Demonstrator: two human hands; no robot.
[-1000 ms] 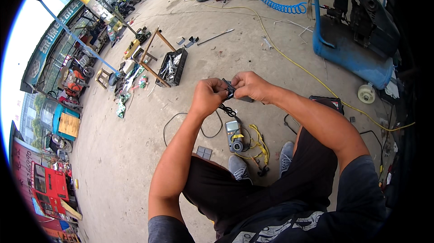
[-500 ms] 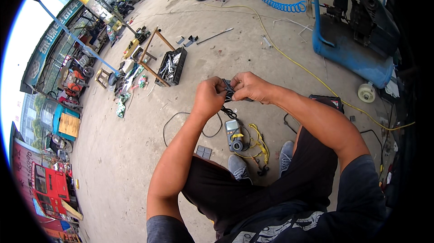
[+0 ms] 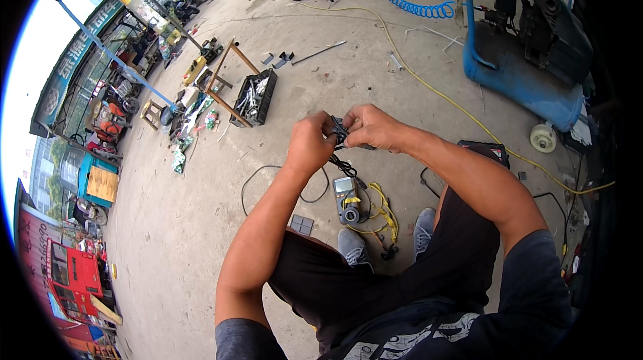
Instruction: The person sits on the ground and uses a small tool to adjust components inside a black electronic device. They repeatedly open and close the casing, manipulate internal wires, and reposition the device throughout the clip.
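Above the ground in front of me, both hands meet at a black cable bundle (image 3: 339,133). My left hand (image 3: 312,140) is closed around its left side. From the right, my right hand (image 3: 370,128) pinches the same bundle between thumb and fingers. Most of what lies inside the fingers is hidden. Looped black cord (image 3: 343,167) hangs below the left hand toward a grey handheld meter (image 3: 346,189) lying on the concrete, which has a small screen and a round dial. Beside the meter, a yellow cable (image 3: 392,216) lies loosely tangled.
A small dark square panel (image 3: 302,225) lies by my left knee. Ahead to the left stands a black crate of metal tools (image 3: 268,102) beside a wooden frame (image 3: 221,89). At right is a blue air compressor (image 3: 516,85); a yellow hose (image 3: 442,92) crosses the ground.
My right fingers have shifted slightly up and left on the black cable bundle, which is turned a little. The hanging cord has swung slightly to the right.
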